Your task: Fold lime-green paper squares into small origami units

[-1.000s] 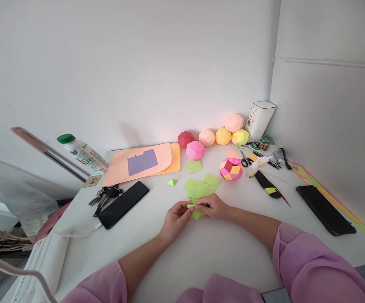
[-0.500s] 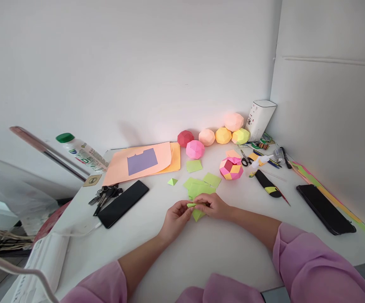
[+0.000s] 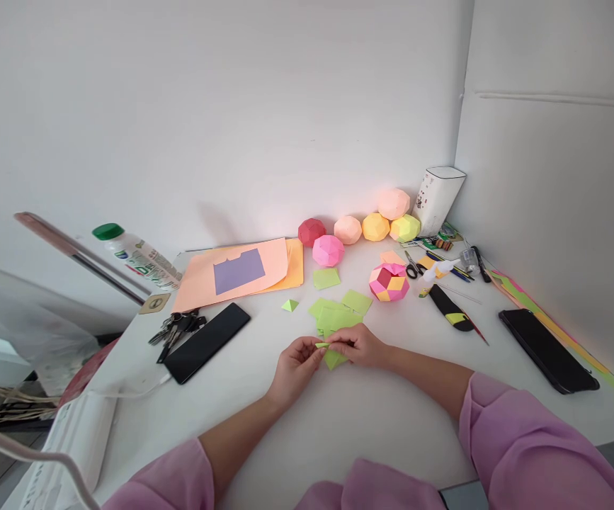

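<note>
Between the fingertips of my left hand [image 3: 299, 363] and my right hand [image 3: 358, 345] is a small piece of green paper [image 3: 322, 345], pinched from both sides. My fingers cover much of it, so its folds are hard to make out. Several flat green paper pieces [image 3: 341, 319] lie overlapping just beyond my hands, and another green piece [image 3: 334, 358] sits beneath my right hand. A small folded green paper pyramid [image 3: 290, 305] stands to the left of the pile. Farther back is a single green paper piece [image 3: 326, 278].
A multicoloured paper ball [image 3: 389, 282] stands right of the pile, with several faceted paper balls [image 3: 348, 230] behind. Scissors [image 3: 416, 270], a glue bottle [image 3: 438, 272] and a black-and-yellow cutter [image 3: 450, 309] lie right. A black phone [image 3: 208, 343], keys [image 3: 179, 326] and a bottle [image 3: 139, 256] are left.
The green paper between my fingers has turned slightly and shows less of its surface. My right fingers have shifted a little along it; the other things stay put.
</note>
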Demonstrator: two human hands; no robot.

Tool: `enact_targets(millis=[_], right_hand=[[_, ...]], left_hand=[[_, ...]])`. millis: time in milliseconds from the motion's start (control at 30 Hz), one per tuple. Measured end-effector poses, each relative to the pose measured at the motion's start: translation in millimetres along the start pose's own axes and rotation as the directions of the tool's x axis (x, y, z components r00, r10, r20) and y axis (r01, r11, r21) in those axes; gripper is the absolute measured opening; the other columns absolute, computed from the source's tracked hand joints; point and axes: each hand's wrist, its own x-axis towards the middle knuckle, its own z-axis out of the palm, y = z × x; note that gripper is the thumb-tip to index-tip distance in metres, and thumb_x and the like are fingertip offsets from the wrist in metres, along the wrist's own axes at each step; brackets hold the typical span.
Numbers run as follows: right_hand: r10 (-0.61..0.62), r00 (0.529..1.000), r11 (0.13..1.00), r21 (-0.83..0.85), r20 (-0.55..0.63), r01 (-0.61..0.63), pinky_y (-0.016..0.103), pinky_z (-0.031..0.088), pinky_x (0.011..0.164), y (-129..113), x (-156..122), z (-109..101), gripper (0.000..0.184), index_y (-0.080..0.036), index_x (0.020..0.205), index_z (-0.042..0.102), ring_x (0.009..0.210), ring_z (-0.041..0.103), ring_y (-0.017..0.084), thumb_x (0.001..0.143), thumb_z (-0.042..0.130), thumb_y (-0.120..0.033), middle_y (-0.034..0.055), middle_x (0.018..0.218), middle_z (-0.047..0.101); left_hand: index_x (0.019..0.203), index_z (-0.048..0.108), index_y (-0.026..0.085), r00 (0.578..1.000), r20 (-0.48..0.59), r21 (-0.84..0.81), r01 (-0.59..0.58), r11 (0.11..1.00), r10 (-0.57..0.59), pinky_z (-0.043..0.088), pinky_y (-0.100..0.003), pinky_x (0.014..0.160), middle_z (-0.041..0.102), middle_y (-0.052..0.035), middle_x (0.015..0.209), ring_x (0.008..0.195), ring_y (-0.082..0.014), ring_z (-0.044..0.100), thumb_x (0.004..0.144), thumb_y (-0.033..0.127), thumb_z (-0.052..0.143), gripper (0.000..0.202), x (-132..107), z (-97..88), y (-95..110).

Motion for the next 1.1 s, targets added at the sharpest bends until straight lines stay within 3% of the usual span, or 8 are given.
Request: enact_targets(millis=[400,867,1100], right_hand=[[0.071,0.994,0.995,0.057,0.085,-0.076,0.018,0.040,0.041,-4,1,-4,0.027,-0.012,0.090,0.068,0.043,0.045,0.007,0.083,0.054,-0.034,-0.0028,0.054,0.050],[0.062,0.995,0.995,0.068,0.073,-0.067,0.019,0.032,0.043,-11,3,-3,0.025,-0.011,0.087,0.068,0.046,0.042,0.007,0.081,0.055,-0.031,-0.0008,0.060,0.055],[0.114,0.988,0.988,0.089,0.103,-0.123,0.019,0.033,0.042,-7,2,-4,0.028,-0.012,0.091,0.068,0.044,0.039,0.006,0.081,0.055,-0.035,-0.0022,0.057,0.053]], left_hand=[[0.080,0.060,0.016,1.000,0.020,-0.009,0.002,1.000,-0.002,0.033,-0.018,0.046,0.051,0.0045,0.061,0.050,-0.0061,0.042,0.072,0.040,0.067,0.026,0,0.4,0],[0.076,0.054,0.016,1.000,0.026,0.036,0.013,0.999,-0.014,0.029,-0.019,0.046,0.046,0.0060,0.057,0.048,-0.0063,0.037,0.075,0.040,0.062,0.025,-3,0.1,5],[0.074,0.051,0.017,1.000,0.002,0.024,0.016,1.000,-0.016,0.029,-0.019,0.047,0.046,0.0067,0.055,0.048,-0.0070,0.038,0.076,0.038,0.059,0.023,-4,-0.9,6]])
